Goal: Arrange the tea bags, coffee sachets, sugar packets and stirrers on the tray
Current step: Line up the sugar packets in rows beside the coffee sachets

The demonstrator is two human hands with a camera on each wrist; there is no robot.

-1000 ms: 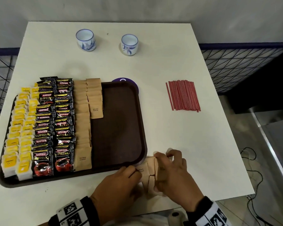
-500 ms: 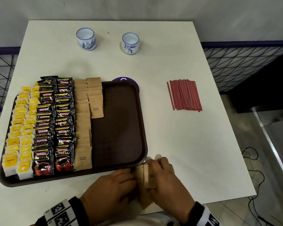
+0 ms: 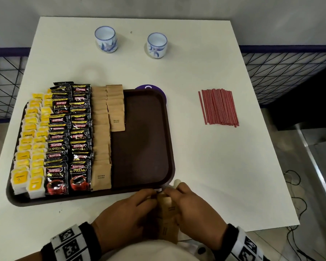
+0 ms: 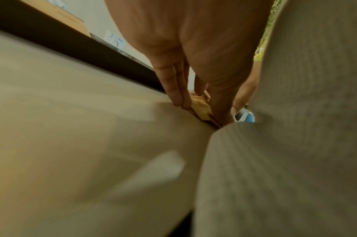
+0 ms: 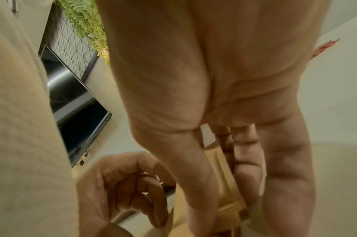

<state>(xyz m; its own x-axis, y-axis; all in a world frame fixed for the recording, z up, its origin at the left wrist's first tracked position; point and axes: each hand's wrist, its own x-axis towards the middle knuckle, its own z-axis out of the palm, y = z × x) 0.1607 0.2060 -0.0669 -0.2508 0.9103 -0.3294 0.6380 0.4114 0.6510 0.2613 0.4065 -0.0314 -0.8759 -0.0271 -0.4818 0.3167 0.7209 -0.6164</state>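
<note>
A dark brown tray (image 3: 143,147) holds rows of yellow tea bags (image 3: 29,147), black coffee sachets (image 3: 70,136) and brown sugar packets (image 3: 101,136). Its right half is bare. Both hands meet at the table's near edge, just below the tray's front right corner. Between them is a small stack of brown sugar packets (image 3: 167,213). My left hand (image 3: 128,213) grips it from the left, its fingers (image 4: 178,94) on the packets (image 4: 201,106). My right hand (image 3: 194,208) holds it from the right, thumb (image 5: 196,168) curled over the packets (image 5: 228,173). Red stirrers (image 3: 218,107) lie on the table at right.
Two blue-and-white cups (image 3: 104,39) (image 3: 157,45) stand at the far side of the white table (image 3: 215,166). A purple disc (image 3: 149,88) peeks from under the tray's far edge. A black wire fence (image 3: 286,72) runs beside the table, with floor and cables at right.
Both hands have drawn the fanned sugar packets together into a tight stack and pulled it nearer to the table's front edge.
</note>
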